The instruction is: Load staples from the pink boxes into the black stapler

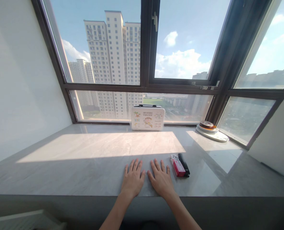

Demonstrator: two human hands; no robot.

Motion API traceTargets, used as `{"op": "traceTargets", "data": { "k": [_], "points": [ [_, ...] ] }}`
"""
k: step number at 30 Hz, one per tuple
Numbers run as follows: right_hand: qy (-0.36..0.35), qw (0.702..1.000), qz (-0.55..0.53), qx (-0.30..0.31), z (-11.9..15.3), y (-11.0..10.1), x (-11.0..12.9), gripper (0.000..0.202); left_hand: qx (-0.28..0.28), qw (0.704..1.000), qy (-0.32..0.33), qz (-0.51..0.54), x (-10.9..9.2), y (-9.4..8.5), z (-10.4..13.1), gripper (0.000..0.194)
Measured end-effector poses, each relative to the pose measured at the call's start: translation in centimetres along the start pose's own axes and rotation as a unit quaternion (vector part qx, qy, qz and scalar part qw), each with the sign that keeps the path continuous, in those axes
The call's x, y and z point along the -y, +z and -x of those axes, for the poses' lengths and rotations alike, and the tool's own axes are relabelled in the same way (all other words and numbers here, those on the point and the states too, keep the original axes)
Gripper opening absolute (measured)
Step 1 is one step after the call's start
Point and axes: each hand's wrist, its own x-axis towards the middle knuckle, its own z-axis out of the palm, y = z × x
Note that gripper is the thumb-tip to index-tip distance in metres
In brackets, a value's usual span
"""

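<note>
My left hand (133, 179) lies palm down on the grey stone window sill (60, 175), fingers spread and holding nothing. Beside it, my right hand (161, 179) rests flat on the same surface, its fingers also apart. The two thumbs point toward each other with a small gap between them. Just right of my right hand sit a red and white box (178, 166) and a black stapler-like object (184, 165), side by side; neither is touched by my fingers.
A white carrying case (148, 118) with cartoon prints and a black handle stands against the window. Several stacked round plates or discs (210, 129) lie in the far right corner. Dark window frames (144, 87) border the sill, whose front edge runs under my wrists.
</note>
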Motion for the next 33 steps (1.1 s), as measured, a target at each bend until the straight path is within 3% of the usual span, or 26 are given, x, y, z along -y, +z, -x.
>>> {"op": "traceTargets", "data": {
  "k": [33],
  "points": [
    [0.003, 1.0, 0.006, 0.007, 0.17, -0.2, 0.08, 0.061, 0.006, 1.0, -0.004, -0.024, -0.21, -0.22, 0.17, 0.054]
  ]
}}
